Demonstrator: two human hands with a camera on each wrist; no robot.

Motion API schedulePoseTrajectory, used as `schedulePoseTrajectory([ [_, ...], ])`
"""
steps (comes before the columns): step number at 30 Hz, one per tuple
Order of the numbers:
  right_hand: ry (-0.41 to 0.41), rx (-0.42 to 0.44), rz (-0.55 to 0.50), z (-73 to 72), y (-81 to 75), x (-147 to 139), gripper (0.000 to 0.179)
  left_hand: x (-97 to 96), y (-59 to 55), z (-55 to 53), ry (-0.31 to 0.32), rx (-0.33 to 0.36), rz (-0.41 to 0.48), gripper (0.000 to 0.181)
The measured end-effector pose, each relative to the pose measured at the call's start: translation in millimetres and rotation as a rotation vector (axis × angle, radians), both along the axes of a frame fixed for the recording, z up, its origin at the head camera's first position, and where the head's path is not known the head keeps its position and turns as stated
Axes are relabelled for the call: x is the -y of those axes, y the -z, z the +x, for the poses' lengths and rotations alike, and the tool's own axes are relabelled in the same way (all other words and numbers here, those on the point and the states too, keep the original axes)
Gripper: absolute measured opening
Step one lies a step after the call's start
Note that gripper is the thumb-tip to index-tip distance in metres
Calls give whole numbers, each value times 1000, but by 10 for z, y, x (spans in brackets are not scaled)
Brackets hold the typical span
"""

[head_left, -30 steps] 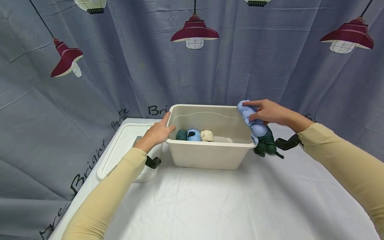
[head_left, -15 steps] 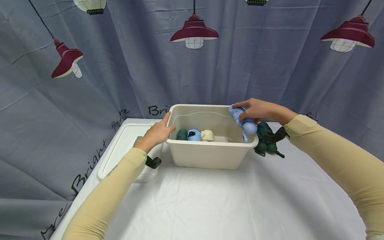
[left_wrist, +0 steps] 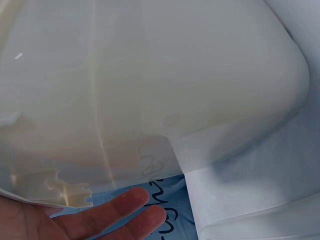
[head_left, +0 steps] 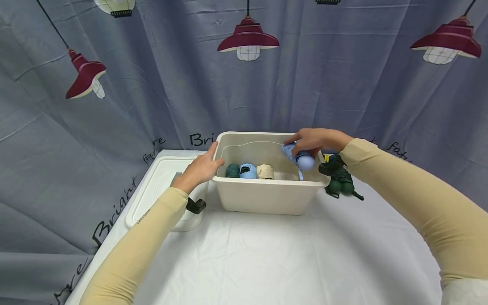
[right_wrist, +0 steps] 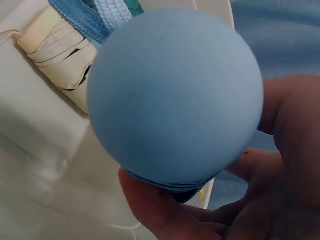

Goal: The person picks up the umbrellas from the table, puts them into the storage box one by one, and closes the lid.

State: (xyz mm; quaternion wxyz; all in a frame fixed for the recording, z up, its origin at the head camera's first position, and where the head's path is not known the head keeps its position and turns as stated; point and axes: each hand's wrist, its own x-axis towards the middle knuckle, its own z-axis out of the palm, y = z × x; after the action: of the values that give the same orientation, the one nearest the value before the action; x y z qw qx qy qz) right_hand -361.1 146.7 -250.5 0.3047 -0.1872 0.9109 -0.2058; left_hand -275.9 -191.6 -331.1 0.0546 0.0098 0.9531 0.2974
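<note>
Rests the left hand (head_left: 197, 170) with extended fingers against the cream box (head_left: 263, 197), left of centre; right of centre and farther back, grips a ball-ended blue roll (head_left: 305, 162) in the right hand (head_left: 317, 139), over the box.

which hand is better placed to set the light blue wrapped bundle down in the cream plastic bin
Right, I'd say: the right hand grips the bundle over the bin, while the left hand is at its left end.
</note>
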Motion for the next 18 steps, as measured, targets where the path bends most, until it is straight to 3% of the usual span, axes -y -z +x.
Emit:
schedulePoseTrajectory([
  [11,-43,155,53,-150,164,228,72,-7,26,-16,-6,10,-5,77],
  [18,-63,172,105,-240,284,318,69,-16,8,-6,-7,2,-5,77],
])
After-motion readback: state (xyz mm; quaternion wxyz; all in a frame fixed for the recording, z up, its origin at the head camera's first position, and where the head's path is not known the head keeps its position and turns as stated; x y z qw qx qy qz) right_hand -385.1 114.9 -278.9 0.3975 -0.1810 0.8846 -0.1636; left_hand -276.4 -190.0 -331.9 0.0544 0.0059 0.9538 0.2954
